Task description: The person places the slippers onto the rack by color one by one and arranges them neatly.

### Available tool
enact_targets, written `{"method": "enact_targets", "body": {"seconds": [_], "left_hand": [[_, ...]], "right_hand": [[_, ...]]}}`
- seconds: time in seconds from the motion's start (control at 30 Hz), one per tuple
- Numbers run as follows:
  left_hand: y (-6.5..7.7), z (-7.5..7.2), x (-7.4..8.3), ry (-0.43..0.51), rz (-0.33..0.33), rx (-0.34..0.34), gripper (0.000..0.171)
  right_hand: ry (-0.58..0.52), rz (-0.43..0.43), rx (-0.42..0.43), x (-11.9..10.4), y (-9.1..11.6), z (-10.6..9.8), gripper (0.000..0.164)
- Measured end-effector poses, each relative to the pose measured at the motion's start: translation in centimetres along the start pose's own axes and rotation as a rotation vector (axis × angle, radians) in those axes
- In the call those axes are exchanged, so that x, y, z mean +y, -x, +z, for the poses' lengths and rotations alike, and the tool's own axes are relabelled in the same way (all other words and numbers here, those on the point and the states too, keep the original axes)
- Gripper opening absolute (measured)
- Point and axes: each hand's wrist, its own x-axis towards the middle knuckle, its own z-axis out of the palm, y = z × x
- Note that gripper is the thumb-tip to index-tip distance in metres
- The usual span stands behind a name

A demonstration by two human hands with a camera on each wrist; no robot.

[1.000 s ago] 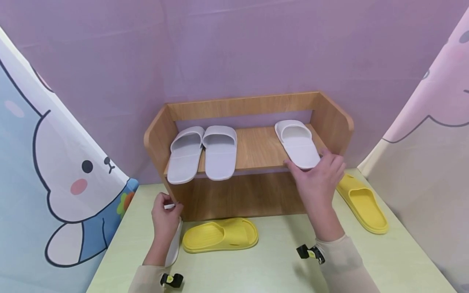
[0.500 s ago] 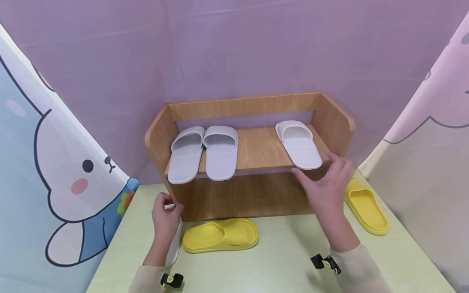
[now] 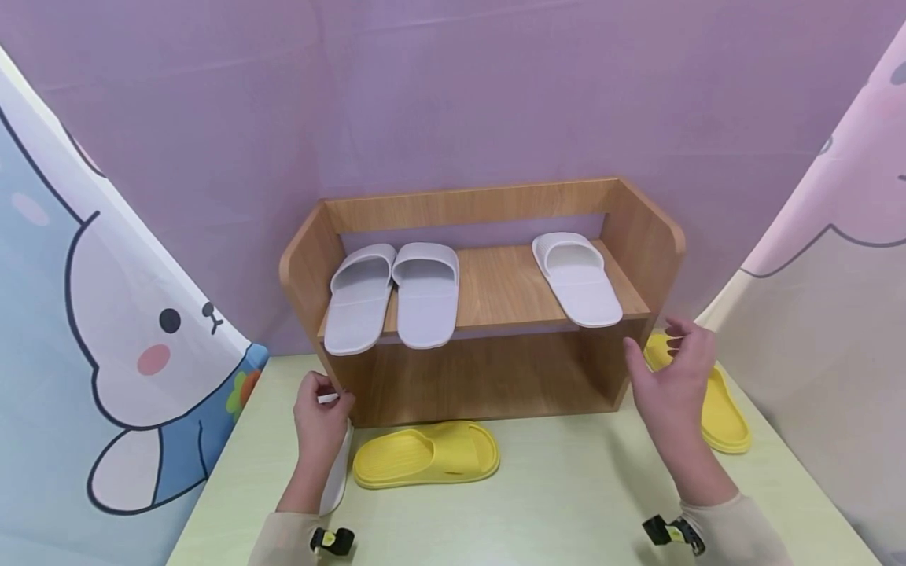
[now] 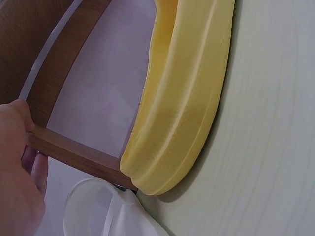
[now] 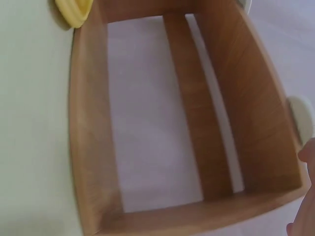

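Note:
A wooden two-tier shoe rack (image 3: 495, 287) stands against the back wall. My left hand (image 3: 322, 417) grips the front edge of its left side panel; thumb and fingers lie on either side of the wood in the left wrist view. Three white slippers rest on the upper shelf: a pair at the left, one (image 3: 357, 306) beside another (image 3: 427, 310), and a single one (image 3: 586, 295) at the right. Just off the rack's right front corner, my right hand (image 3: 675, 385) holds nothing, thumb and fingers spread apart.
One yellow slipper (image 3: 425, 454) lies sideways before the rack. Another yellow slipper (image 3: 725, 417) is at the right, partly behind my right hand. A white slipper (image 3: 336, 475) lies on the table, mostly hidden under my left forearm. Printed cloth (image 3: 113, 338) hangs at both sides.
My right hand has let go of the single white slipper at the right and moved right and down, away from the shelf. The left hand stays on the panel.

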Motion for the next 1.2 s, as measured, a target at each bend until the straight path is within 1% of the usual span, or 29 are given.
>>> {"method": "enact_targets", "body": {"seconds": [0.13, 0.23, 0.3, 0.47, 0.63, 0.93, 1.2], "left_hand": [[-0.1, 0.0, 0.1, -0.004, -0.01, -0.002, 0.025], [-0.1, 0.0, 0.2, -0.008, -0.012, -0.005, 0.025], [0.0, 0.0, 0.3, -0.006, -0.011, -0.008, 0.025], [0.0, 0.0, 0.3, 0.004, -0.016, -0.014, 0.025], [-0.1, 0.0, 0.2, 0.005, -0.019, -0.014, 0.025], [-0.1, 0.2, 0.0, -0.013, -0.025, -0.006, 0.026], [-0.1, 0.2, 0.1, -0.017, -0.034, -0.014, 0.026]], "right_hand": [[-0.01, 0.066, -0.021, 1.8, 0.3, -0.1, 0.057], [0.003, 0.103, -0.061, 2.8, 0.7, -0.2, 0.057], [0.013, 0.111, -0.094, 3.2, 0.9, -0.3, 0.058], [0.002, 0.107, -0.174, 3.8, 1.3, -0.6, 0.062], [-0.021, 0.098, -0.229, 4.8, 1.5, -0.6, 0.062], [-0.054, 0.099, -0.261, 6.3, 2.0, -0.2, 0.061], [-0.099, 0.073, -0.281, 7.4, 2.1, 0.2, 0.061]]}}
